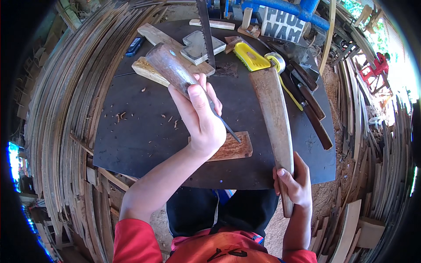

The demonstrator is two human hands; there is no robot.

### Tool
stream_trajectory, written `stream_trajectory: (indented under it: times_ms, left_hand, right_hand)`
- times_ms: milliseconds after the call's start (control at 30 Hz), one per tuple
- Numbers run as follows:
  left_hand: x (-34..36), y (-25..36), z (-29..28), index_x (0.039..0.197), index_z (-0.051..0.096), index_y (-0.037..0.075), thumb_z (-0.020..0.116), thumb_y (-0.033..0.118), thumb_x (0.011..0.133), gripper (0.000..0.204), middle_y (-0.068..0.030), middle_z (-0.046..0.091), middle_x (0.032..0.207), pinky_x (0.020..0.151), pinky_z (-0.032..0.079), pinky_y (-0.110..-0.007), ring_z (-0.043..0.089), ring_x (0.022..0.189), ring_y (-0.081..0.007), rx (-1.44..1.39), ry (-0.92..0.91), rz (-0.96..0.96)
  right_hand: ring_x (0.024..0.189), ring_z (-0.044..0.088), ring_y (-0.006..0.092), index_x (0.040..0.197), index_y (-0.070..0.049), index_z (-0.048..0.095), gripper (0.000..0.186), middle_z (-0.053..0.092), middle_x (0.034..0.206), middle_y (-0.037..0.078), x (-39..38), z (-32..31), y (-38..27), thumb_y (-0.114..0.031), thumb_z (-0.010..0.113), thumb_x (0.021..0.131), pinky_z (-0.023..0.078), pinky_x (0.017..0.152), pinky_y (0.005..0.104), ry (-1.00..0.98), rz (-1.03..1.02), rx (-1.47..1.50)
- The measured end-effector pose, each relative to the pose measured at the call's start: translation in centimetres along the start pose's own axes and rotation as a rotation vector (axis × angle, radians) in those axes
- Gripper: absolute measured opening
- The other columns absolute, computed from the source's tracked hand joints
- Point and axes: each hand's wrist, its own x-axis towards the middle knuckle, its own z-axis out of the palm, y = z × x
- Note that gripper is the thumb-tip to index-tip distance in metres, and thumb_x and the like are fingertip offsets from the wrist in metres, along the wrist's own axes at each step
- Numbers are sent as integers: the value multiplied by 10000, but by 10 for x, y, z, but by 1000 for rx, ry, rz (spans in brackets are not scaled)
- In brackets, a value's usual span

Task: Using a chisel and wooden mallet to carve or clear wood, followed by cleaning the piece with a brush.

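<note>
The left hand (201,109) has its fingers closed round the thick round wooden handle of a chisel (175,70), whose thin dark blade slants down to the right. Its tip appears over the carved wooden block (237,147), which lies on the near part of the dark tabletop (144,140); whether tip and wood touch cannot be told. The left wrist hides part of the block. The right hand (294,182) grips the narrow near end of a long wooden club (274,114), its broad end reaching far, just short of a yellow rasp (250,57).

Beside the rasp stands a round yellow-and-silver object (275,60), and to its right lie dark wooden-handled tools (313,103), close to the club. On the far left, a pale board (160,35), a squarish wooden piece (197,46) and a toothed saw blade (205,33) crowd behind the chisel handle, with a small blue-and-black object (134,47) to their left. Stacked wood strips (66,101) flank the table, and a red clamp (375,70) sits at far right.

A pale sign (283,26) at the far edge bears large dark capitals; the red shirt (232,252) carries dark markings.
</note>
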Motion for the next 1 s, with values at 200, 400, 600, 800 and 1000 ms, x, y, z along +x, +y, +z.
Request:
stream_trajectory:
  times_ms: [200, 400, 600, 800, 1000]
  left_hand:
    - [-1, 1, -3, 1181, 356, 75, 348, 388, 1120, 319, -62, 474, 1011, 479, 381, -227, 449, 592, -79, 1, -77, 4]
    - [4, 8, 5, 1197, 360, 62, 384, 368, 1119, 317, -71, 480, 1021, 523, 514, -297, 569, 593, -138, -44, -11, -105]
    - [4, 5, 3, 1175, 365, 75, 457, 213, 1106, 181, -26, 514, 835, 407, 396, -205, 487, 482, -66, -82, 36, -153]
    - [4, 1, 1, 1118, 389, 95, 433, 303, 1110, 212, -5, 458, 819, 364, 356, -215, 423, 462, -67, 12, 59, -152]
    - [-2, -15, -1, 1134, 406, 81, 438, 252, 1096, 179, 8, 470, 811, 406, 359, -202, 411, 505, -35, 35, 76, -167]
  right_hand:
    - [532, 595, 127, 1204, 87, 523, 468, 595, 799, 87, 0, 0, 1, -227, 747, 938, 474, 467, 261, -6, -6, -11]
    - [530, 601, 132, 1166, 81, 525, 457, 603, 800, 99, 1, 0, 0, -248, 748, 941, 469, 454, 257, -2, -3, -17]
    - [532, 602, 133, 1148, 73, 523, 455, 606, 804, 104, 2, 1, -1, -262, 751, 942, 466, 447, 258, -10, -11, -19]
    - [529, 596, 129, 1158, 78, 522, 432, 615, 816, 104, 6, -1, -25, -240, 731, 953, 468, 438, 258, -34, -30, -70]
    - [598, 618, 141, 1234, 52, 553, 662, 634, 819, 69, 2, -6, -132, -434, 803, 861, 497, 532, 284, 78, -333, -707]
